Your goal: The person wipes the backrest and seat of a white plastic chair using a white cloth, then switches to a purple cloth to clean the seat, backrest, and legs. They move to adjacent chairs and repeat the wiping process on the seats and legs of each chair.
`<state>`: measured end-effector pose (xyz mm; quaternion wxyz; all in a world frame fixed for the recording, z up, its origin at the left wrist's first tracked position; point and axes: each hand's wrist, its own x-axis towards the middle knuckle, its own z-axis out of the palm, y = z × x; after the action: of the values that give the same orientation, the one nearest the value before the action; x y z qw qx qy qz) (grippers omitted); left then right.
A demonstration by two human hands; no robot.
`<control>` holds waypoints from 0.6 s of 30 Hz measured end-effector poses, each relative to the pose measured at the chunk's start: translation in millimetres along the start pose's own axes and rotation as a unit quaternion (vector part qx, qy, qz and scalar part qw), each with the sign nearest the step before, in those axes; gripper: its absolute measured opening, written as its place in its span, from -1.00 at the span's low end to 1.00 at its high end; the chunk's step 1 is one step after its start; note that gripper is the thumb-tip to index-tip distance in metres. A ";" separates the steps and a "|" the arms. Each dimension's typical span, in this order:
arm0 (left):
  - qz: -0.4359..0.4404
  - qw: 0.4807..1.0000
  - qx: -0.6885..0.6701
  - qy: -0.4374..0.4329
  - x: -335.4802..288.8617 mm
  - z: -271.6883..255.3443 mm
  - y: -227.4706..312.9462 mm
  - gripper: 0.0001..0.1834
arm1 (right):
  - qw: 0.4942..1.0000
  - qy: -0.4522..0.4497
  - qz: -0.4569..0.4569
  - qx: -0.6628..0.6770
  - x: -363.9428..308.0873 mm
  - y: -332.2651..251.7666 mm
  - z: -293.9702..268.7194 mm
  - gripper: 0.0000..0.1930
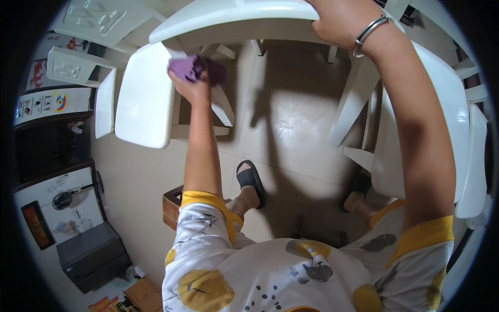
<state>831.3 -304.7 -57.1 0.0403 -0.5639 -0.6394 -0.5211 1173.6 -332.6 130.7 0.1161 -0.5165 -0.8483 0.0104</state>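
Note:
My left hand (193,89) is closed around a crumpled purple cloth (187,68). It is beside the white chair seat (143,99) on the left, just below the rim of a white table (234,11). The cloth looks slightly blurred on its right side. At the upper right, my right hand (345,23) grips the table's near edge, with most of its fingers hidden from view. A silver bracelet (370,34) circles that wrist.
White chairs stand on both sides, one with its seat (436,104) under my right arm. Pale table legs (351,104) reach the tiled floor (291,125). A brown wooden stool (171,208) is near my left leg. A dark grey box (93,255) lies farther left.

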 end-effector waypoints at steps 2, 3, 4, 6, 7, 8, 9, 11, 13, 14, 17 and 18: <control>-0.001 0.997 0.077 0.005 10.5 5.9 8.9 -0.17 | 1.000 -0.005 0.000 0.003 2.0 3.4 -2.0 -0.69; -0.025 0.994 0.110 -0.004 3.4 11.8 12.6 -0.13 | 1.000 -0.008 0.003 0.000 3.1 5.5 -3.3 -0.69; -0.032 0.992 0.125 -0.006 -13.0 12.1 4.7 -0.11 | 1.000 -0.007 0.006 -0.001 5.2 6.4 -5.4 -0.69; -0.062 0.985 0.161 -0.022 -67.0 9.1 -25.9 -0.08 | 1.000 -0.008 0.013 -0.003 6.1 5.4 -10.1 -0.69; -0.086 0.978 0.185 -0.035 -98.0 5.3 -45.3 -0.07 | 1.000 -0.014 0.017 -0.009 11.7 9.3 -1.8 -0.70; -0.103 0.973 0.200 -0.054 -133.1 -3.3 -70.8 -0.12 | 0.999 -0.021 0.020 -0.013 17.6 12.7 5.7 -0.71; -0.119 0.968 0.210 -0.075 -164.4 -9.1 -92.1 -0.17 | 1.000 -0.019 0.019 -0.014 15.3 9.3 5.6 -0.71; -0.223 0.954 0.156 -0.130 -200.1 -15.9 -109.2 -0.30 | 1.000 -0.021 0.016 -0.017 4.8 2.2 -3.1 -0.71; -0.217 0.955 0.159 -0.122 -215.4 -17.6 -118.7 -0.45 | 1.000 -0.027 0.008 -0.014 -3.3 -3.2 -8.6 -0.68; -0.218 0.955 0.146 -0.138 -226.7 -21.3 -131.4 -0.45 | 0.998 -0.052 0.020 -0.008 -4.0 -5.1 -4.8 -0.67; -0.185 0.939 0.228 -0.178 -209.7 -26.3 -123.1 -0.57 | 0.998 -0.054 0.037 -0.011 6.1 4.7 12.4 -0.59; -0.220 0.932 0.212 -0.196 -202.4 -33.5 -112.4 -0.62 | 0.999 -0.021 0.044 0.013 13.1 5.9 14.6 -0.51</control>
<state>800.6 -445.8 -241.1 -0.0831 -0.4781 -0.8385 -0.2478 1169.9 -316.9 118.1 0.1041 -0.5513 -0.8269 0.0378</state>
